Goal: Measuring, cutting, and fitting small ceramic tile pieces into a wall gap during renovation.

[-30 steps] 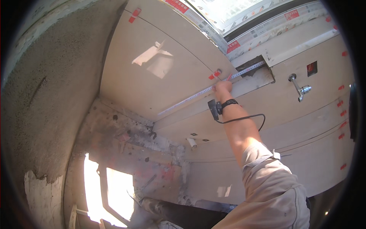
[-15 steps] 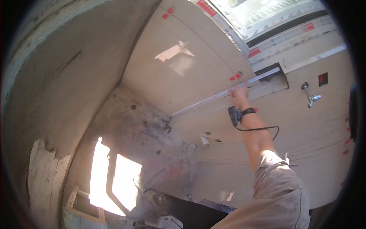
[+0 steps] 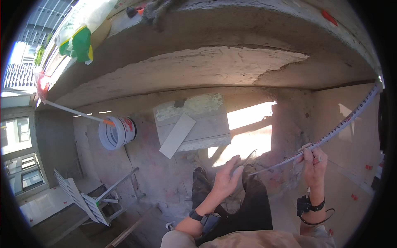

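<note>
Tape measure strip (image 3: 347, 120): pale, printed scale, held in air over R part of floor (image 3: 144, 171). Long axis diag.; low end points L, twd person's legs (image 3: 257, 194), up end points far R, alongside beige wall panel (image 3: 351, 155); can't tell if it touches there. Slight bow along its run.

R hand (image 3: 315, 164): thumb + fingers pinching strip partway along, nearer low end. Dark wrist device (image 3: 305, 204) below it.

L hand (image 3: 226, 180): fingers loosely extended, thumb a bit apart; sits L of strip's low end, gap btwn.

Room/edges: sunlit patch (image 3: 254, 136) on floor btwn platform (image 3: 209, 128) R edge and strip, nr L hand's fingertips. Platform near edge lies just beyond L hand. Flat pale slat (image 3: 178, 136) on platform, axis diag., near end projecting past near edge by near-L corner, far end abt mid-top.

Farther L: white bucket (image 3: 131, 129), apart from platform L edge; stick (image 3: 82, 113) w/ orange end at its rim. Metal step frame (image 3: 93, 206) nr floor's L side.
</note>
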### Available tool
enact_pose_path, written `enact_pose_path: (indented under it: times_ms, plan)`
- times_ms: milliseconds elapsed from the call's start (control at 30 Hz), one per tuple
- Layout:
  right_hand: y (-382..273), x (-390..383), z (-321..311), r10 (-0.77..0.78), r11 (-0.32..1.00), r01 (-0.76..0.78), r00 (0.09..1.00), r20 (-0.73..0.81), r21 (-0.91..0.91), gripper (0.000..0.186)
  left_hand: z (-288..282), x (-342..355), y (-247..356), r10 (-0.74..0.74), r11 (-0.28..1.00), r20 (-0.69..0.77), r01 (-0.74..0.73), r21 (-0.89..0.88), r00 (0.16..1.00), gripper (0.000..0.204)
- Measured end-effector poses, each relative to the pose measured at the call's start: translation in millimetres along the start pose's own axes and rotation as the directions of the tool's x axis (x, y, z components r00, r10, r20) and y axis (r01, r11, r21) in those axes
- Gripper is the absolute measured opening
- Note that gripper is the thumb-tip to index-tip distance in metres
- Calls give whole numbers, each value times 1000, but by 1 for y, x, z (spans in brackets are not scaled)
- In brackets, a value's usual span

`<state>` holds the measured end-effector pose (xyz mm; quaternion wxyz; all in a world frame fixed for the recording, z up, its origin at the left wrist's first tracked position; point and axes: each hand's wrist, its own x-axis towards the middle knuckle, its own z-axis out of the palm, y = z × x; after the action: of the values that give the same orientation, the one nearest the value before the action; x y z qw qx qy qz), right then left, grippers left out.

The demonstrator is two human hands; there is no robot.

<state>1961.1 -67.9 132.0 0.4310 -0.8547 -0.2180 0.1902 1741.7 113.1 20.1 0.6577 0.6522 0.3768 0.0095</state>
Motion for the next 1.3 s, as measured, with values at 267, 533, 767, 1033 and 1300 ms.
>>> enact_pose_path:
  times_ms: [267, 533, 767, 1033, 1300]
  plan:
    - [-145, -14, 273, 120, 748, -374, 888, 443, 548, 24, -208, -42, 12, 218, 974, -82, -212, 76, 972, 38]
    - [-89, -60, 452, 425, 826, -562, 681, 596, 53, 33, -347, -33, -129, -107, 932, -215, 173, 318, 971, 26]
    - [-8, 27, 454, 171, 959, -72, 919, 355, -275, 35, -349, -9, -233, -158, 834, -283, 281, 474, 946, 19]
    - [-2, 56, 500, 106, 935, 22, 936, 337, -353, 38, -338, 2, -248, -154, 882, -288, 263, 391, 945, 21]
    - [-12, 43, 512, 198, 880, -6, 914, 355, -475, 42, -321, 38, -235, -160, 931, -243, 229, 286, 957, 24]
